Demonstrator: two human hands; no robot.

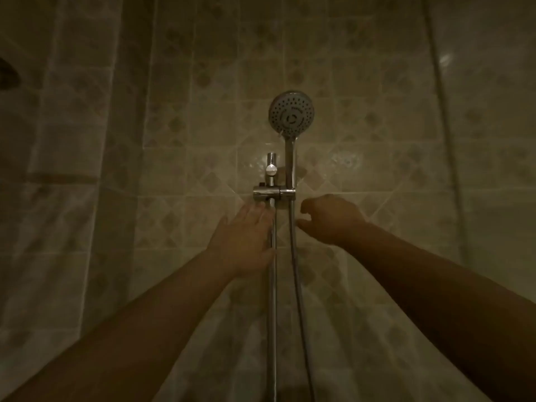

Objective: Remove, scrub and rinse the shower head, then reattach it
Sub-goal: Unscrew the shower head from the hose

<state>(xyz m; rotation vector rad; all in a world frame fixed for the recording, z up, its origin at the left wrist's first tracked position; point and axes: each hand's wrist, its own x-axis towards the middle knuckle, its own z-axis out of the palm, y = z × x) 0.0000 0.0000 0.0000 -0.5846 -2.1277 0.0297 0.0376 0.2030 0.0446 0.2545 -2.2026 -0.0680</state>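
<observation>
Nearest us, our left hand (pixel 246 237) lies flat with fingers straight beside the slide rail (pixel 272 285), while our right hand (pixel 330 219) hovers loosely curled and holding nothing, just right of the hose (pixel 294 256). If we tug the hose rather than lift the handle, we judge the bracket (pixel 274 192) could slip. The shower head (pixel 291 114) sits in that bracket, above both hands, ungripped.

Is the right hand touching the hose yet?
Apart. The head view shows wall tile between the right hand's curled fingers and the hose, which hangs just left of them, below the shower head.
</observation>
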